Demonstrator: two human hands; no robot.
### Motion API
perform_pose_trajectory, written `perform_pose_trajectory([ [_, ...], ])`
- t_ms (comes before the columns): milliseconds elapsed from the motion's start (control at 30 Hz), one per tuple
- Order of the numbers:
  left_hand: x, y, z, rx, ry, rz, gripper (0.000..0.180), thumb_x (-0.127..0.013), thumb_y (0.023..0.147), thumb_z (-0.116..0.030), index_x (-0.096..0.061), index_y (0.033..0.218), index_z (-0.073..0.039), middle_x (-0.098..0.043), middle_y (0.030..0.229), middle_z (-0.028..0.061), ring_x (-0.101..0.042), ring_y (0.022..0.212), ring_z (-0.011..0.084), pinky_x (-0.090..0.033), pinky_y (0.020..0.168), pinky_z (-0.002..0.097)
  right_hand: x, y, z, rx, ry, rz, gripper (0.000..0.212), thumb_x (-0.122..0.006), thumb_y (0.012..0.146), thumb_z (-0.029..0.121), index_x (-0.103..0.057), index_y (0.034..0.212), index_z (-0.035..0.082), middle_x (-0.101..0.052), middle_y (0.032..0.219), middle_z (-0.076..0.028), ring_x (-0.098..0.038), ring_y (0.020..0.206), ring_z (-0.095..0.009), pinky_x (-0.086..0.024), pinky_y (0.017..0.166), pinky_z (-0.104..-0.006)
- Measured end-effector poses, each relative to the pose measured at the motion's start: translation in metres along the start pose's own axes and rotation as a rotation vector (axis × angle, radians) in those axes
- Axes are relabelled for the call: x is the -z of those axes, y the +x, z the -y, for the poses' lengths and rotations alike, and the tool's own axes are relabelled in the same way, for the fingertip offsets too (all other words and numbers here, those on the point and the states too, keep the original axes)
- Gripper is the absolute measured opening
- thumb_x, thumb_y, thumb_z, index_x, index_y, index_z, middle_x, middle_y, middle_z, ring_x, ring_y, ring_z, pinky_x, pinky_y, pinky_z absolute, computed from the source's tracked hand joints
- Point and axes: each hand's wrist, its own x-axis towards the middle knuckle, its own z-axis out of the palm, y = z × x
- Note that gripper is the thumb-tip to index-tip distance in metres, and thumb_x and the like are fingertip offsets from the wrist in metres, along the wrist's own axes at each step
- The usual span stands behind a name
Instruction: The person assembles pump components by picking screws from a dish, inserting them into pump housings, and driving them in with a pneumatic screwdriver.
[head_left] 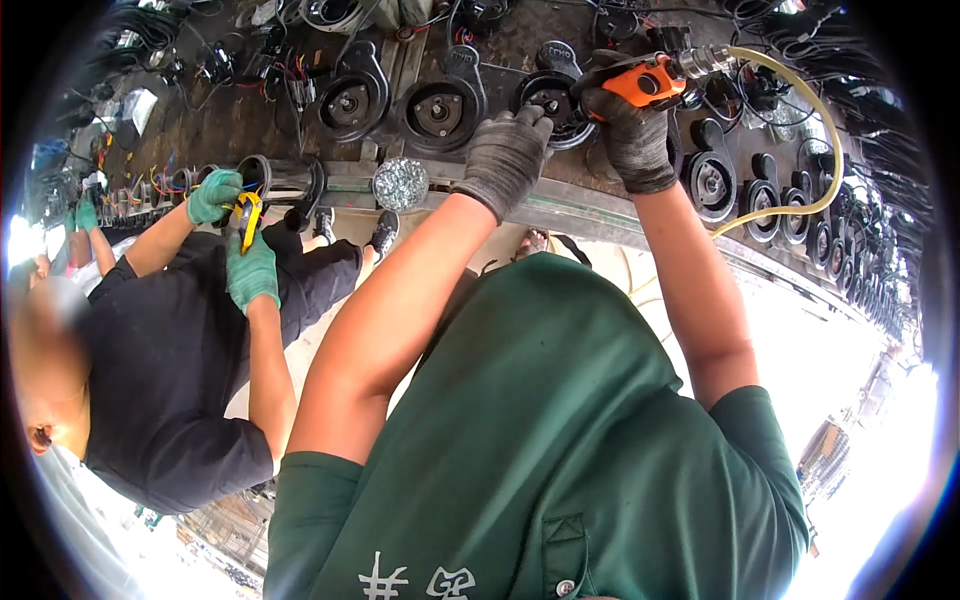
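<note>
My right hand (pixel 638 145), in a dark grey knit glove, grips an orange air screwdriver (pixel 645 84) with a yellow hose (pixel 825 130) running from it. The tool's front end lies over a round black housing (pixel 546 86) on the bench, and its tip is hard to make out. At that same housing, my left hand (pixel 508 158), gloved alike, has its fingertips drawn together near the centre; whatever they pinch is too small to name. Just left sit two similar black housings, one nearer (pixel 438 113) and one farther (pixel 352 104), with metal centres facing up.
A round tub of small metal pieces (pixel 400 184) stands at the bench's near edge (pixel 590 202). More housings (pixel 711 185) line up to the right, with cables behind. At left, a co-worker in green gloves (pixel 250 270) holds a yellow-and-black tool (pixel 248 215).
</note>
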Motion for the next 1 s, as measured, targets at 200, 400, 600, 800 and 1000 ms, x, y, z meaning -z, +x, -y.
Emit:
perform_pose_trajectory([
  [200,-0.002,0.0,0.0,0.004,-0.004,0.025,0.035,-0.067,0.091,-0.031,-0.063,0.12,-0.011,-0.061,0.128,0.0093,-0.064,0.102,0.0314,-0.052,0.087,0.0458,0.002,-0.001,-0.003,0.059,-0.1,0.059,0.044,-0.08,0.074,-0.001,-0.065,0.115,0.002,-0.071,0.097,-0.005,-0.067,0.089,-0.015,-0.057,0.08,-0.0301],
  [400,0.005,-0.003,-0.001,-0.027,0.076,0.047,0.035,-0.064,0.092,-0.035,-0.066,0.114,-0.008,-0.063,0.119,0.0114,-0.065,0.099,0.0303,-0.053,0.086,0.0435,0.002,0.004,0.004,-0.131,-0.132,0.566,0.046,-0.083,0.077,0.002,-0.062,0.117,0.003,-0.069,0.108,-0.004,-0.065,0.098,-0.015,-0.055,0.088,-0.0313],
  [600,0.001,-0.002,-0.001,-0.003,0.063,0.027,0.03,-0.066,0.092,-0.032,-0.063,0.114,-0.011,-0.061,0.127,0.0069,-0.065,0.104,0.028,-0.054,0.086,0.0436,0.0,0.014,-0.01,0.078,-0.364,0.405,0.043,-0.084,0.077,0.005,-0.065,0.114,0.006,-0.071,0.103,-0.003,-0.065,0.09,-0.014,-0.056,0.084,-0.0315],
  [800,0.005,-0.001,-0.005,0.02,0.083,0.075,0.033,-0.064,0.093,-0.033,-0.063,0.117,-0.012,-0.06,0.131,0.0065,-0.064,0.109,0.0275,-0.053,0.089,0.0448,0.002,0.01,-0.011,0.151,-0.493,0.359,0.038,-0.084,0.076,0.007,-0.067,0.11,0.006,-0.072,0.095,-0.003,-0.066,0.086,-0.014,-0.056,0.079,-0.0312],
  [1000,0.01,-0.003,-0.007,0.024,0.054,0.037,0.035,-0.065,0.092,-0.031,-0.062,0.122,-0.013,-0.06,0.124,0.0125,-0.063,0.108,0.0317,-0.052,0.091,0.0452,-0.001,0.014,-0.006,-0.004,-0.327,0.338,0.034,-0.084,0.076,0.009,-0.067,0.105,0.006,-0.071,0.09,-0.001,-0.065,0.082,-0.011,-0.056,0.074,-0.0306],
])
